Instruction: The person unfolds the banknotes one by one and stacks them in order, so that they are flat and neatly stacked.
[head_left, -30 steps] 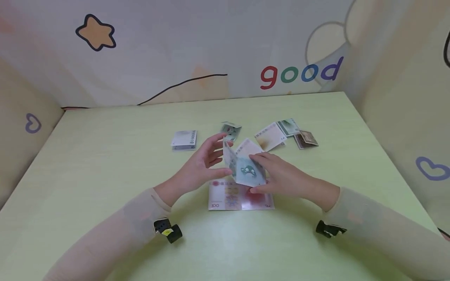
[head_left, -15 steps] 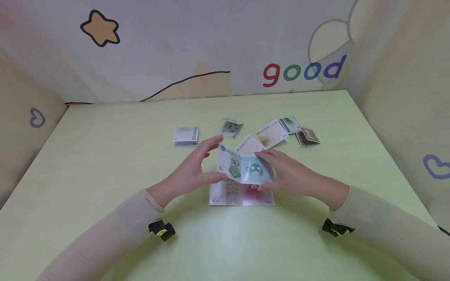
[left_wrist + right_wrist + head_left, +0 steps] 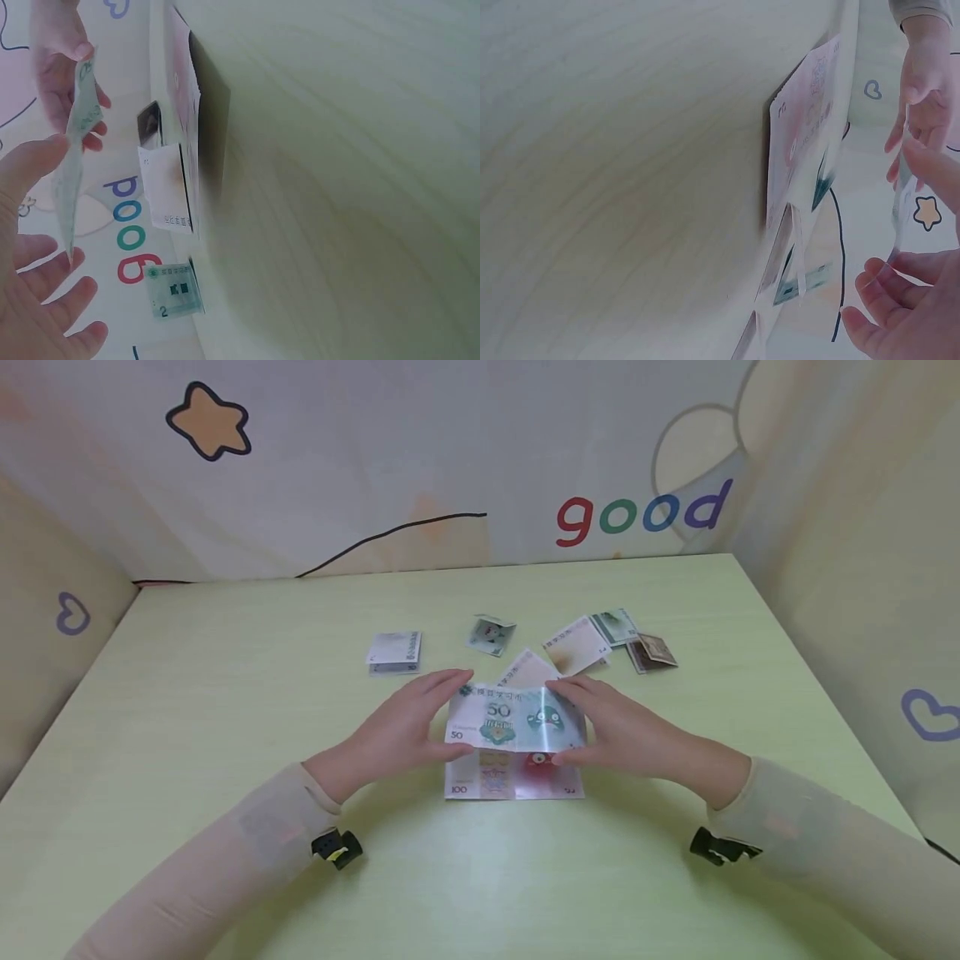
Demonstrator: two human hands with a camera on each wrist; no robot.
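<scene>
A green play banknote marked 50 (image 3: pixel 498 718) is spread flat, held in the air between both hands. My left hand (image 3: pixel 393 722) grips its left end, thumb on the near edge and a finger on the far edge, as the left wrist view also shows for that note (image 3: pixel 69 187). My right hand (image 3: pixel 637 722) holds the right end the same way, seen closer in the right wrist view (image 3: pixel 919 281). Below lies a red 100 banknote (image 3: pixel 480 781), unfolded on the table, its far part hidden by the 50 note. Behind the 50 note, a pale note (image 3: pixel 528 668) shows partly.
Toward the table's back lie a folded pale note (image 3: pixel 394 652), a small folded green note (image 3: pixel 491 635), an orange-tinted note (image 3: pixel 577 646), another green note (image 3: pixel 617 627) and a folded brown note (image 3: pixel 654 652). A printed cloth wall (image 3: pixel 375 468) borders the table (image 3: pixel 225 693).
The 50 note has gone from folded to spread flat. My left hand has taken its left end and drawn it leftward, while my right hand has shifted slightly right, keeping its hold.
</scene>
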